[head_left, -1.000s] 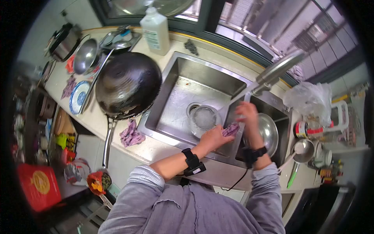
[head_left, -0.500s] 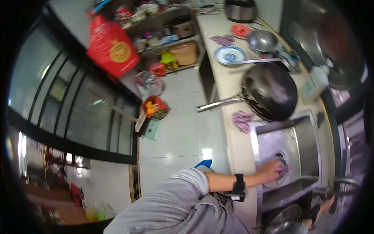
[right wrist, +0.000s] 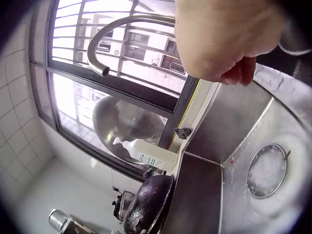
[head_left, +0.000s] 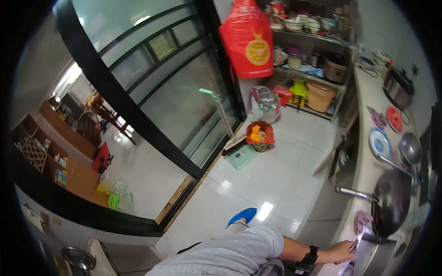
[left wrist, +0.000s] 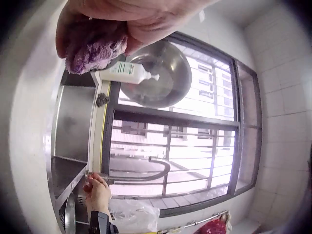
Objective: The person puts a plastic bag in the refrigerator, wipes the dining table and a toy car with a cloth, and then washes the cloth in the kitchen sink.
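My left hand (left wrist: 146, 19) holds a bunched purple cloth (left wrist: 92, 48). The head view puts this hand at the sink's (head_left: 363, 250) near rim, close to a second purple cloth (head_left: 363, 221) on the counter. In the left wrist view my right hand (left wrist: 99, 197) is at the base of the curved metal faucet (left wrist: 161, 173), its fingers curled there. The right wrist view shows the back of that hand with bent fingertips, and the faucet spout (right wrist: 100, 66) reaching out past it. A round mesh strainer (right wrist: 267, 170) sits in the sink below. The head view does not include my right hand.
A dark wok (head_left: 391, 202) lies upside down beside the sink, its handle (head_left: 354, 193) jutting over the counter edge. A blue-and-white plate (head_left: 380, 142) and metal bowl (head_left: 410, 148) stand farther along. A white pump bottle (right wrist: 151, 153) is by the window. A waste bin (head_left: 260, 138) stands on the floor.
The head view has swung left toward the doorway. My left hand has carried the cloth from over the strainer to the sink's near rim. My right hand has gone to the faucet.
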Motion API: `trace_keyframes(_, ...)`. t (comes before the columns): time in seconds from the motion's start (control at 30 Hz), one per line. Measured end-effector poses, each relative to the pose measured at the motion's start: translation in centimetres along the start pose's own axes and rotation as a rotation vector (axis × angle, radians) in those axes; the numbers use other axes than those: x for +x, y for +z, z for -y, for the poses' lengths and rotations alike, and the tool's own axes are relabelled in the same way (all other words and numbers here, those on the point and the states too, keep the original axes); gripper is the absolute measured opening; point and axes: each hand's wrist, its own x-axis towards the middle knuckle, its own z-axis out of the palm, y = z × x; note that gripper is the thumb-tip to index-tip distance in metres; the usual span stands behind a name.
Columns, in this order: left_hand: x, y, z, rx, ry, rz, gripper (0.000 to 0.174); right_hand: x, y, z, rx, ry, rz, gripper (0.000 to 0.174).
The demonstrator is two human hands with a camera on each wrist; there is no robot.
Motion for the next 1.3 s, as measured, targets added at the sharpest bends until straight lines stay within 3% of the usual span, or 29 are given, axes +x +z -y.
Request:
trace_keyframes(0.1,-0.9,-6.9,-0.2,-0.276,-0.049,0.103,0.032,-0.9,6.5,4.3,0.010,-0.017,0.128,0.044)
trace_keyframes(0.17,0.6,-9.1,1.6,-0.186,0.179,-0.261,0.036,-1.3,10.5,6.9,0.012,-0.028,0.212,0.043)
trace_keyframes(0.2,0.4,-11.4,1.2,-0.197,0.179,-0.277,0.036,-1.7,12.1,8.2,0.008,-0.031,0.245,0.043)
trace_keyframes(0.27,-0.4,-16.2,0.0,-0.247,-0.026,-0.141,0.039,-2.3,15.3,10.6,-0.006,-0.034,0.307,0.042)
trace_keyframes(0.3,0.8,-17.0,1.3,-0.259,-0.024,-0.152,0.039,-2.5,16.8,11.5,-0.004,-0.034,0.347,0.042)
trace_keyframes(0.37,4.3,-17.3,5.0,-0.109,0.220,-0.378,0.030,-3.3,19.1,13.5,-0.011,-0.039,0.404,0.041)
trace_keyframes(0.4,1.8,-20.2,2.2,-0.123,0.134,-0.277,0.028,-3.6,20.0,14.5,-0.013,-0.042,0.429,0.041)
trace_keyframes(0.5,-0.4,-24.1,0.3,-0.063,0.178,-0.194,0.022,-4.5,22.3,16.5,-0.019,-0.043,0.521,0.040)
trace_keyframes(0.53,-0.5,-24.3,0.7,-0.068,0.185,-0.196,0.022,-4.9,22.9,16.9,-0.026,-0.043,0.552,0.040)
trace_keyframes(0.6,-1.0,-25.0,1.9,-0.027,0.314,-0.377,0.024,-5.9,24.0,17.5,-0.038,-0.029,0.625,0.039)
trace_keyframes(0.63,-1.0,-25.5,2.4,-0.038,0.321,-0.376,0.024,-6.5,24.6,17.5,-0.006,-0.024,0.660,0.039)
trace_keyframes(0.7,-3.4,-28.2,1.8,-0.182,0.201,-0.374,0.025,-6.9,26.7,16.0,0.457,0.004,0.708,0.025)
trace_keyframes(0.73,-4.2,-28.9,1.9,-0.191,0.206,-0.373,0.025,-7.4,26.6,16.1,0.465,0.073,0.707,0.016)
trace_keyframes(0.83,-6.2,-29.3,3.3,-0.174,0.107,-0.364,0.024,-9.4,25.4,18.0,0.369,0.020,0.718,0.009)
trace_keyframes(0.9,-7.7,-28.6,4.3,-0.186,0.149,-0.482,0.023,-11.6,25.4,18.5,0.424,-0.032,0.639,0.012)
trace_keyframes(0.97,-10.2,-28.1,4.8,-0.193,0.143,-0.458,0.022,-13.1,24.5,18.2,0.478,-0.085,0.621,0.022)
trace_keyframes(1.03,-12.5,-27.0,5.7,-0.245,0.058,-0.418,0.022,-15.4,23.5,18.4,0.496,-0.106,0.599,0.021)
trace_keyframes(1.1,-14.3,-25.9,6.9,-0.220,0.089,-0.422,0.022,-17.4,22.5,18.2,0.403,-0.144,0.627,0.023)
trace_keyframes(1.23,-18.0,-25.2,8.9,-0.201,0.049,-0.413,0.022,-21.6,20.7,16.9,0.480,-0.070,0.611,0.025)
trace_keyframes(1.3,-18.9,-24.8,9.9,-0.183,0.138,-0.405,0.022,-23.2,19.6,17.8,0.406,-0.067,0.591,0.019)
